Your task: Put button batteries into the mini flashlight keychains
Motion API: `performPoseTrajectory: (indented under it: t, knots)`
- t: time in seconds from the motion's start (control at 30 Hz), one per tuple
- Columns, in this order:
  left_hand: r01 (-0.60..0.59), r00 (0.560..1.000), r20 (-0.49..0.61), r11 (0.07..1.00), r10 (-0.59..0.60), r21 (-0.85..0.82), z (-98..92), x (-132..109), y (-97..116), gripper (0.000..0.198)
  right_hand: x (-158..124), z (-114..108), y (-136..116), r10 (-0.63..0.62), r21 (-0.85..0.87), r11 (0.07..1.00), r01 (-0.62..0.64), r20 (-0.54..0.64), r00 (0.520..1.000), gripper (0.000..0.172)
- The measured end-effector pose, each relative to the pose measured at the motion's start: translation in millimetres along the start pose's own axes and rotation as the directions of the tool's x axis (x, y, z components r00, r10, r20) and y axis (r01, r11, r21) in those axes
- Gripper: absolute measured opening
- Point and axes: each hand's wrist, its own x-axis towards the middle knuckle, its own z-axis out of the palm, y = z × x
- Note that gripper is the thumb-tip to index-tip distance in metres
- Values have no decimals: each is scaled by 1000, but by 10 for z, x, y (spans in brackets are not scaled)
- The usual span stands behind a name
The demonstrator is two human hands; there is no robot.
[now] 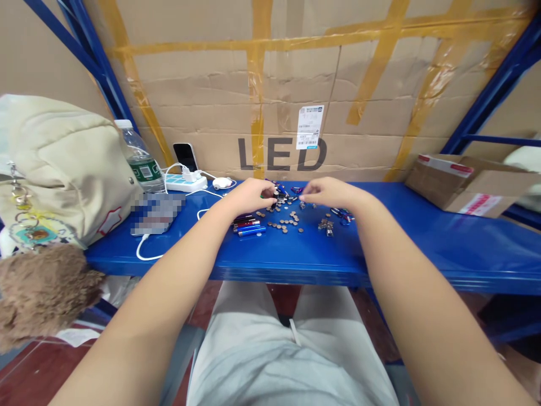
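My left hand (252,194) reaches over a pile of small dark parts (287,197), its fingers curled in around something small and dark that I cannot make out. Opposite it, my right hand (325,190) is bent down at the pile's right side, fingers drawn together; what they pinch, if anything, is hidden. Small round silvery discs (285,223), like button cells, lie scattered between the hands. By my left wrist is a row of slim tubes (249,226) in blue, red and black. Little metal pieces (327,225) and blue clip-like parts (343,215) lie below my right hand.
On the blue table (393,242), a power strip (186,180) with white cables, a phone (185,157), a water bottle (141,158) and a cream bag (63,163) stand left. An open carton (469,183) sits right. A large taped box (203,101) rises behind.
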Motion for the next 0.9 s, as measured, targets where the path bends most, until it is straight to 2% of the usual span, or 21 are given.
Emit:
performPoseTrajectory:
  t: [0.07, 0.1, 0.17, 0.27, 0.47, 0.7, 0.8, 0.9]
  knots:
    - [3, 1000, 10, 1000, -3, 9, -4, -1, 2, 17, -78, -131, 133, 48, -74, 997, -30, 261, 964, 25]
    - [4, 1000, 13, 1000, -4, 9, -4, -1, 2, 18, -113, -178, 192, 45, -70, 997, -22, 349, 936, 27]
    - [5, 1000, 16, 1000, -6, 9, -2, 0, 2, 19, -168, -231, 271, 50, -52, 998, -29, 451, 891, 35]
    - [6, 1000, 21, 1000, -6, 14, -1, 0, 5, 19, -207, -230, 281, 91, -82, 995, -58, 494, 865, 41]
    - [20, 999, 48, 1000, -20, -1, -9, -6, 30, 19, -198, -196, 208, 118, -121, 990, -71, 451, 884, 32]
    - [-3, 998, 60, 1000, 3, 3, -13, -8, 44, 18, -207, -196, 285, 156, -131, 985, -114, 382, 911, 21]
    - [-15, 998, 57, 1000, 15, -2, -9, -12, 54, 17, -202, -185, 276, 87, -73, 995, -69, 275, 958, 16]
    - [-18, 999, 35, 999, 19, -31, 7, -12, 71, 18, -195, -151, 185, -69, 133, 989, 59, 68, 995, 19]
